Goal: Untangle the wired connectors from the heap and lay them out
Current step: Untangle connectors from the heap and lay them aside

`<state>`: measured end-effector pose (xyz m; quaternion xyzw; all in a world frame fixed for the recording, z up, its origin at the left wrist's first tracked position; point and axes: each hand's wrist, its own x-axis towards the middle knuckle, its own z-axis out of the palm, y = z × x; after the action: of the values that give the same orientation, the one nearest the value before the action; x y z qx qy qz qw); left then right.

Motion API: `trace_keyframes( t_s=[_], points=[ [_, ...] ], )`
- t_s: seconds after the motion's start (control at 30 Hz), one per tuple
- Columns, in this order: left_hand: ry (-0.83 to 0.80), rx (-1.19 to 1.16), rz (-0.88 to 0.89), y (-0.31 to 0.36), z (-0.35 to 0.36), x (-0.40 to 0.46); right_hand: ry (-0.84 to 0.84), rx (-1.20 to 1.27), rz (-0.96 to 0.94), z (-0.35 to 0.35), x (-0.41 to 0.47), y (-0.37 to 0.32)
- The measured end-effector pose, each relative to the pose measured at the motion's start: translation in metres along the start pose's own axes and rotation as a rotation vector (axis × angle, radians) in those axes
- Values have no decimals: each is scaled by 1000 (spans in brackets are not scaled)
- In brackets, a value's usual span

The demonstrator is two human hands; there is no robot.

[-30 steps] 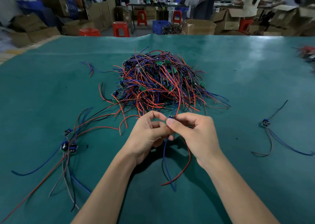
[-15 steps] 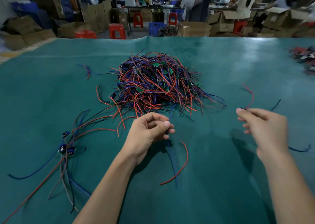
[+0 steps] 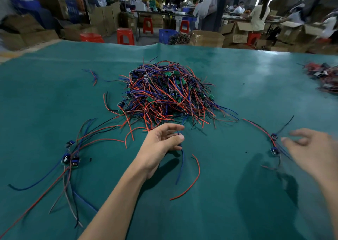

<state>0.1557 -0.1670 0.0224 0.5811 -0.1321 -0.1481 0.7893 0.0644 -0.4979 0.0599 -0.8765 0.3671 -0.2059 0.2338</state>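
The heap point(image 3: 170, 93) lies straight ahead of the left hand point(image 3: 161, 144) (nearer, fingers loose, blue wire point(image 3: 181, 164) running toward the body); the right hand point(image 3: 311, 152) hangs released.

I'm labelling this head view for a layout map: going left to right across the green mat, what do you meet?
Laid-out connectors → left hand, with the tangled heap beyond it → two connectors → right hand → second pile at the far right edge.
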Motion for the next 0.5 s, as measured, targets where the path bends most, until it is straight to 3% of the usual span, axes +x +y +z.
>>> trace_keyframes(
  t_s=[0.1,0.2,0.3,0.4,0.5],
  points=[
    [12,-37,-1,0,-1,1,62,46,-189,6,-8,-44],
    [9,-37,1,-1,-2,2,-208,98,-475,32,-24,-112],
    [5,-71,-9,-1,-2,3,-273,160,-636,70,-26,-169],
    [-5,-87,-12,0,-3,3,-247,129,-662,100,-18,-210],
    [-25,-88,-12,1,-3,3,-276,3,-572,122,-7,-225]
  ],
)
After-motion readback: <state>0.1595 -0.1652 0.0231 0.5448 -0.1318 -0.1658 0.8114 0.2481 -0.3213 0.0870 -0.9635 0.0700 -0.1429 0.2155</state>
